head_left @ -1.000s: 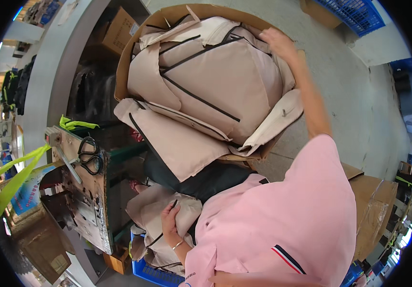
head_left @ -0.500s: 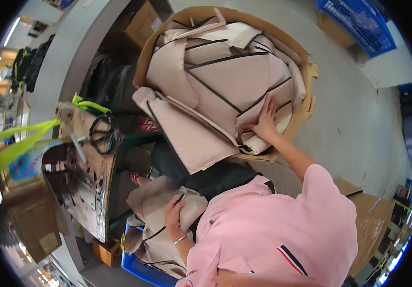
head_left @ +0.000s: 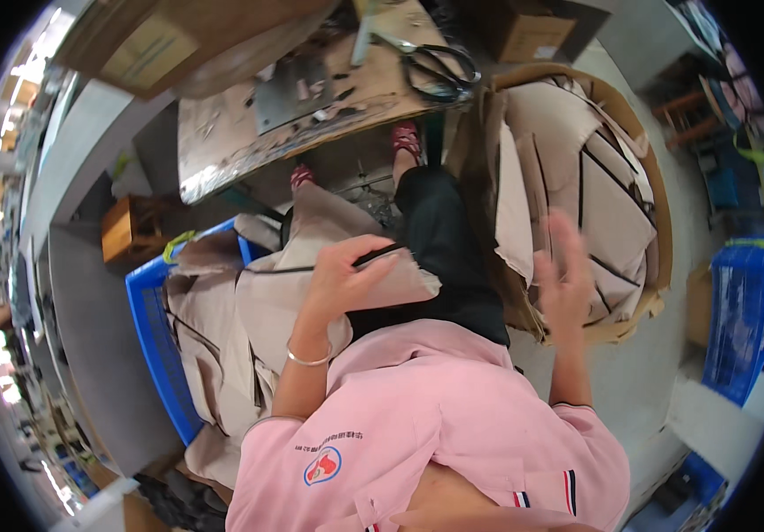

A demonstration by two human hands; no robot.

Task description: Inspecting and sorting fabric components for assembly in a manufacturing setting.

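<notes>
My left hand (head_left: pixel 346 279) is closed on the black-trimmed edge of a beige fabric piece (head_left: pixel 404 282), held above my lap. More of the beige cloth hangs from there towards the blue crate (head_left: pixel 153 341) on my left, which is heaped with similar fabric pieces (head_left: pixel 209 355). On the other side, my right hand (head_left: pixel 566 279) is in the air by the near left edge of a cardboard box (head_left: pixel 652 306). Its fingers are stretched out and somewhat smeared by motion, with nothing visible in them. Folded beige pieces with black trim (head_left: pixel 608 191) fill the box.
Ahead stands a worktable (head_left: pixel 222 133) with black-handled scissors (head_left: pixel 439 71), a metal plate (head_left: pixel 289 97) and small scraps. A brown carton (head_left: pixel 178 44) is at its left. A wooden stool (head_left: pixel 129 229) stands beyond the crate. Another blue crate (head_left: pixel 738 319) is at far right.
The view has swung left, towards the worktable. My right hand has come off the fabric pile in the box. My left hand still grips the black-trimmed piece, now over my lap.
</notes>
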